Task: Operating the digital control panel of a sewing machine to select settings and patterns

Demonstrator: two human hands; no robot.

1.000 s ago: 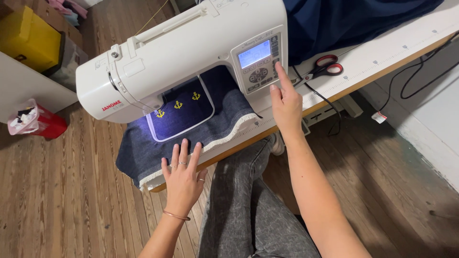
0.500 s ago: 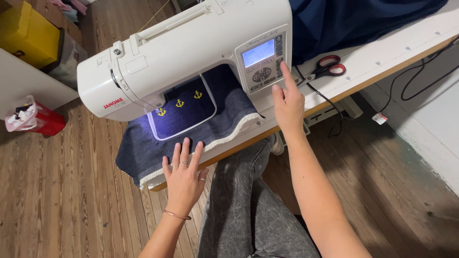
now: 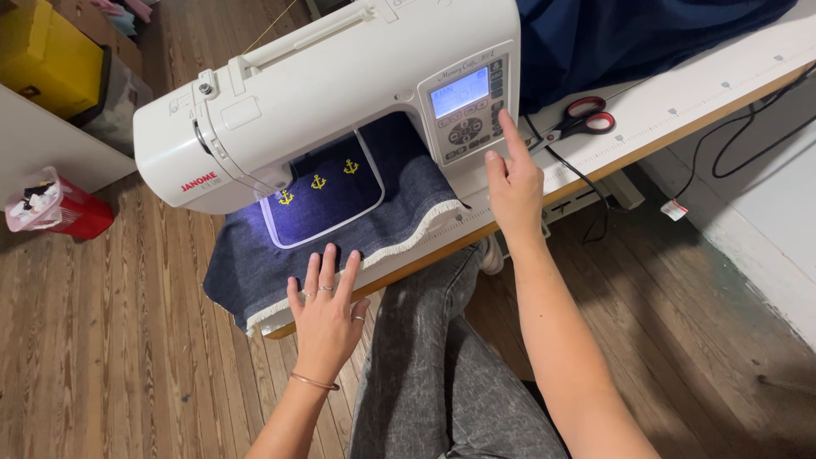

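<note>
Far left on the floor I've got a red bin with a plastic bag [image 3: 53, 208] and a yellow box [image 3: 38, 53] up in the corner, both well clear of the action. Moving in, my left hand [image 3: 327, 310] lies flat and spread wide, fingers resting on the fringed front edge of the denim fabric [image 3: 280, 272], gripping nothing, just pinning it to the worktop [image 3: 680, 102]. The fabric sits under the white embroidery machine [image 3: 340, 93], clamped in a white hoop [image 3: 327, 200] with three little yellow anchors [image 3: 319, 182] already stitched, the needle area lit up at the left one. Further right, my right hand [image 3: 514, 183] has its index finger stuck out and the other fingers loosely curled, holding nothing, the tip right at the edge of the control panel [image 3: 467, 106] beside the button cluster. Past that, red-handled scissors [image 3: 578, 119] lie on the worktop next to a black cable, with a heap of dark blue cloth [image 3: 629, 38] behind. What worries me: my left fingertips are close to the hoop, so if it moves they could get bumped, or my weight could drag the fabric and throw the design off. That finger could also land on the wrong button, they're packed tight.
</note>
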